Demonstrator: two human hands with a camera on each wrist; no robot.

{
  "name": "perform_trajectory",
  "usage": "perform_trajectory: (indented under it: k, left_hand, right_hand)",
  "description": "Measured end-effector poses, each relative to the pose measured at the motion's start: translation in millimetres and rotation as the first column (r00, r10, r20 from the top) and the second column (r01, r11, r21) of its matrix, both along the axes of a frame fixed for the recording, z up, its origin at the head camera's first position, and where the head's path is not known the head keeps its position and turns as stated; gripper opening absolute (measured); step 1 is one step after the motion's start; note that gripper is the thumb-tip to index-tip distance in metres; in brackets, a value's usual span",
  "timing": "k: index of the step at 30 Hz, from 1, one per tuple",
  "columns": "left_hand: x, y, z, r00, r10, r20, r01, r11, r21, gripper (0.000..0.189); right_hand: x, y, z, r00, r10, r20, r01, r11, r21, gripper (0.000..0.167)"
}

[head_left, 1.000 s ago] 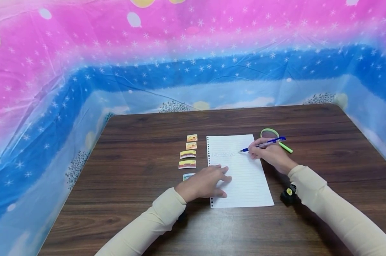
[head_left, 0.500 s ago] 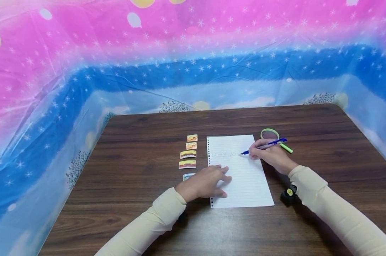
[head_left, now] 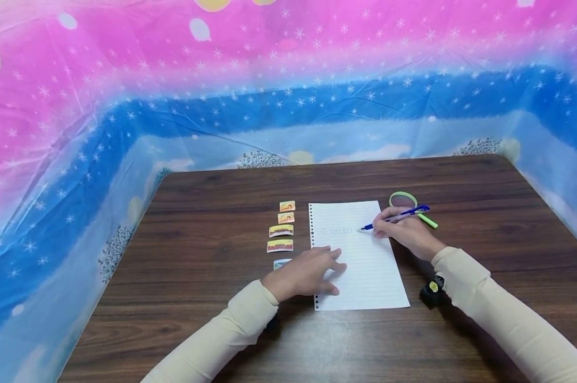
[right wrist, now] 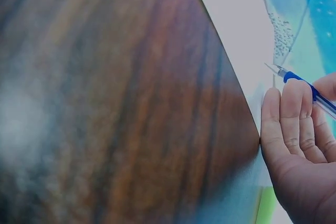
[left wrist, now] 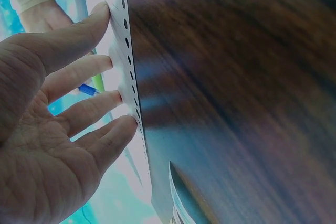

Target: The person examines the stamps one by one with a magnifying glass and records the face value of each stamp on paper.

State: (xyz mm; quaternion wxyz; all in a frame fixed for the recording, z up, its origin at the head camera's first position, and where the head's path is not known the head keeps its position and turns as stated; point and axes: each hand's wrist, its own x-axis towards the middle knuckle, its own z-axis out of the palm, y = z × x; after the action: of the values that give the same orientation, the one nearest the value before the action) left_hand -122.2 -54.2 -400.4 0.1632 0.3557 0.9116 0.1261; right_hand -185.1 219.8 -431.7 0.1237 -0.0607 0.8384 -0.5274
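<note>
A sheet of lined, hole-punched paper (head_left: pixel 365 287) lies on the table, with a row of faint handwritten numbers across its upper part. My left hand (head_left: pixel 312 270) rests on the sheet's left edge, fingers spread; in the left wrist view, the fingertips of that hand (left wrist: pixel 58 108) touch the paper beside the punched holes. A blue pen (head_left: pixel 394 217) is pinched in my right hand (head_left: pixel 409 233), its tip at the right end of the number row. The right wrist view shows the pen (right wrist: pixel 292 77) tilted, its tip over the white sheet, above the curled fingers of my right hand (right wrist: pixel 304 156).
Left of the paper, several small printed cards, among them an orange card (head_left: pixel 286 206) and a yellow-red card (head_left: pixel 279 246), form a column. A blue card (head_left: pixel 282 263) is partly covered by my left hand. Behind my right hand lies a green ring-shaped thing with a handle (head_left: pixel 428 221).
The pen tip has shifted slightly at the end of the number row, where a faint new mark shows. The left hand and the paper stay in place.
</note>
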Motion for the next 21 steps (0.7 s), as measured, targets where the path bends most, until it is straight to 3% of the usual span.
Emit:
perform_trajectory:
  k: [5,9,21]
  left_hand:
    - [-0.2,-0.2,-0.8,1.0,-0.013,-0.017,0.013,1.0,0.004,0.053]
    - [-1.2,-0.6,-1.6,0.999,-0.023,-0.033,0.024,1.0,0.003,0.053]
    - [-1.7,-0.2,-1.6,0.999,-0.022,-0.026,0.022,1.0,0.005,0.053]
  right_hand:
    - [-0.6,-0.2,-0.7,1.0,0.004,-0.004,-0.004,0.999,-0.036,0.035]
    - [-0.1,0.1,-0.8,1.0,0.013,-0.009,-0.013,1.0,-0.008,0.038]
    - [0.4,-2.7,-0.6,1.0,-0.024,0.009,0.025,0.999,-0.041,0.035]
